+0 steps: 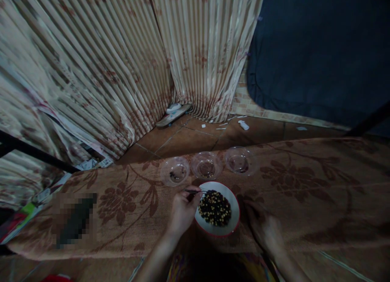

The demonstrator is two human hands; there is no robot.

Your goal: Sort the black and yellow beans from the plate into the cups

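Observation:
My left hand (183, 211) is closed on thin metal tweezers (195, 191), whose tips point right over the rim of a white bowl (235, 211) with a red edge. Inside lies a heap of mixed black beans and yellow kernels (215, 208). To the bowl's right, my right hand (265, 227) rests on the cloth with fingers outstretched, dim in shadow, holding nothing visible. Behind the bowl stand three clear plastic bowls: the left one (164, 173) has a few dark beans, the middle one (198, 158) a few yellow kernels, and the right one (250, 162) a small dark bit.
A brown flowered cloth (128, 229) covers the low table. Striped curtains (122, 63) hang behind it, with a shoe-like object (173, 115) and white scraps (243, 125) on the tiled floor. A blurred-out dark item (76, 221) lies at left; dark fabric (319, 50) hangs at right.

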